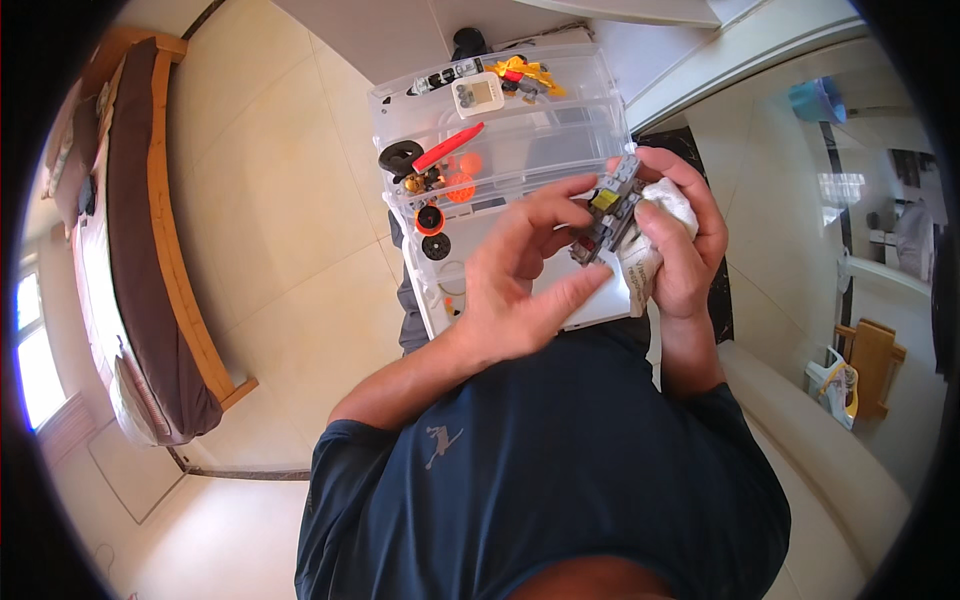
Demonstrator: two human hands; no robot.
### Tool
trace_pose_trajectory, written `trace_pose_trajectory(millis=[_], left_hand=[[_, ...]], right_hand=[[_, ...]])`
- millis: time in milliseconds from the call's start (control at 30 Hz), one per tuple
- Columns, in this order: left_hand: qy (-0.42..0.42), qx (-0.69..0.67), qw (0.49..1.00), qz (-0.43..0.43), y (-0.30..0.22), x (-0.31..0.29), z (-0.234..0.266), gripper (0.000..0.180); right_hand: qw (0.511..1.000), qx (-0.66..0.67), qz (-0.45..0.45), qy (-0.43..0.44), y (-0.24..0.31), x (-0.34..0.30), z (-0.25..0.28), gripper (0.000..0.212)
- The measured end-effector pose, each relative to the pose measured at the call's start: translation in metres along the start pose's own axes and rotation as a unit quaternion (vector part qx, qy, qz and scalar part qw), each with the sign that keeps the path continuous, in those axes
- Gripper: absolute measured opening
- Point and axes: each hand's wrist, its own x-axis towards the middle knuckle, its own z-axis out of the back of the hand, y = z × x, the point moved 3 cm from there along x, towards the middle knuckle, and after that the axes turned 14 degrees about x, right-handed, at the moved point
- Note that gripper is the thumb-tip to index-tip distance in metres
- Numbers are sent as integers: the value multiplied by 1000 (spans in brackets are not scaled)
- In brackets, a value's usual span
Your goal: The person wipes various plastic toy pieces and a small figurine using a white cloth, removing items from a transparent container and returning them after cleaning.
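My right hand (688,240) grips a small grey toy brick model (618,192) with a yellow-green block on it and a dark reddish part at its lower end. Bunched in the same hand is a white cloth or wipe (668,205), with a printed, hanging corner. Beside the model, my left hand (520,262) has its fingers half curled and its thumb stretched wide apart. Its index fingertip reaches the model's upper left edge; whether it presses on it I cannot tell. The right fingers behind the model are partly hidden.
Ahead stands a clear plastic compartment tray (560,135) on a white surface (490,235). It bears a red bar-shaped part (450,147), black wheels (401,158), orange parts (460,187), a small white device with a screen (478,94) and yellow toy pieces (527,75). A wood-framed bed (185,270) stands left.
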Motion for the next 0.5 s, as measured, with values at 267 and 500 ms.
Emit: trace_pose_trajectory(millis=[267, 500], left_hand=[[-33, -117, 977, 174, 15, 4, 15, 58], [-22, -174, 972, 156, 21, 6, 17, 58]], right_hand=[[1000, -21, -15, -8, -4, 10, -1, 58], [974, -157, 164, 19, -3, 1, -13, 51]])
